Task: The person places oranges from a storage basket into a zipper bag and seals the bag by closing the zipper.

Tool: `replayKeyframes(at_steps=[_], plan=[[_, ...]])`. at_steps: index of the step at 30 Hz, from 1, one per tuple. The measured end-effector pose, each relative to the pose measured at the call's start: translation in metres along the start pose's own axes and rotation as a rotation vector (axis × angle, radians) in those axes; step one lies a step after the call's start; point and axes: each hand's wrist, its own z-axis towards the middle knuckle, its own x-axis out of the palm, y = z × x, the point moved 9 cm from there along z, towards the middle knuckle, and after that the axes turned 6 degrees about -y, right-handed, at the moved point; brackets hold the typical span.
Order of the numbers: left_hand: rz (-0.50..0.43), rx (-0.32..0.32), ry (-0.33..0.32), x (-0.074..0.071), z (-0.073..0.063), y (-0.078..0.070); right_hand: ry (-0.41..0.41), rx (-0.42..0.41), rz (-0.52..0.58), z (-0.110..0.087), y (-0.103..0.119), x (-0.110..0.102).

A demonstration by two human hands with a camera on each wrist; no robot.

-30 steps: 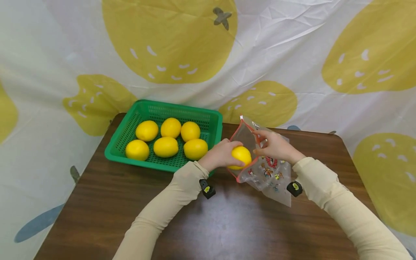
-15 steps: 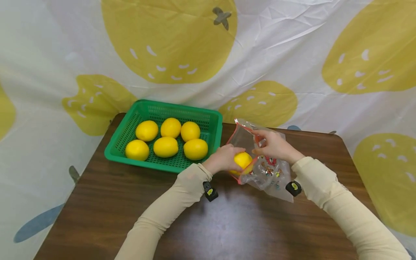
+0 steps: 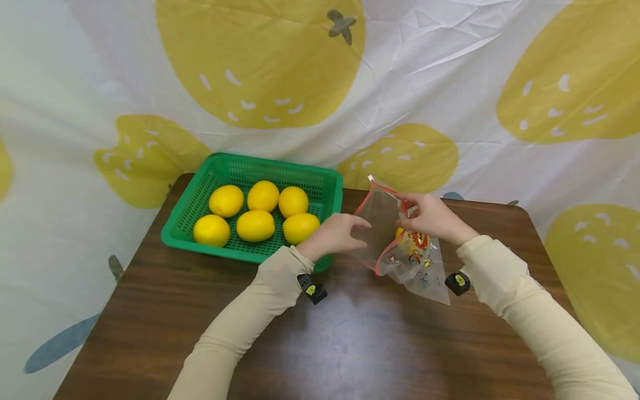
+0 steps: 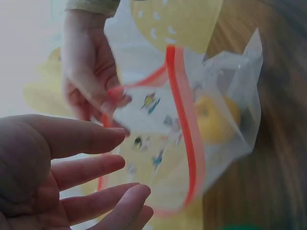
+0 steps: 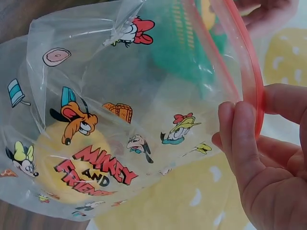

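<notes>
A clear zip bag (image 3: pixel 380 228) with a red-edged mouth and printed cartoon figures is held up over the table. My right hand (image 3: pixel 425 216) pinches its red rim, which gapes toward the left. Inside, near the bottom, lies one lemon (image 4: pixel 216 120), seen through the plastic in both wrist views. My left hand (image 3: pixel 337 236) is beside the mouth with nothing in it; in the left wrist view its fingers (image 4: pixel 91 167) are spread and apart from the rim. Several more lemons (image 3: pixel 255 226) lie in a green basket (image 3: pixel 250 256) left of the bag.
The brown wooden table (image 3: pixel 320 339) carries the basket at its back left. Behind its far edge hangs a white cloth (image 3: pixel 425 66) with big yellow fruit prints.
My left hand let go of the lemon inside the bag and drew back to the left. The lemon moved deeper into the bag. My right hand still pinches the rim, slightly farther right.
</notes>
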Motion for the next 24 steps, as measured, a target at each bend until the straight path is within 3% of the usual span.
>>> replayKeyframes(at_steps=[5,13,19,24], plan=[[0.006,-0.053,-0.030,-0.027,-0.008,0.019,-0.011,0.011,0.030,-0.002,-0.005,-0.006],[0.015,-0.169,-0.056,-0.059,-0.016,0.074,-0.019,-0.017,0.043,-0.004,-0.004,-0.008],[-0.021,-0.256,-0.047,-0.058,-0.013,0.104,-0.007,-0.019,0.049,-0.004,-0.003,-0.008],[0.020,-0.297,0.017,-0.047,-0.007,0.116,0.000,-0.029,0.050,-0.004,-0.003,-0.006]])
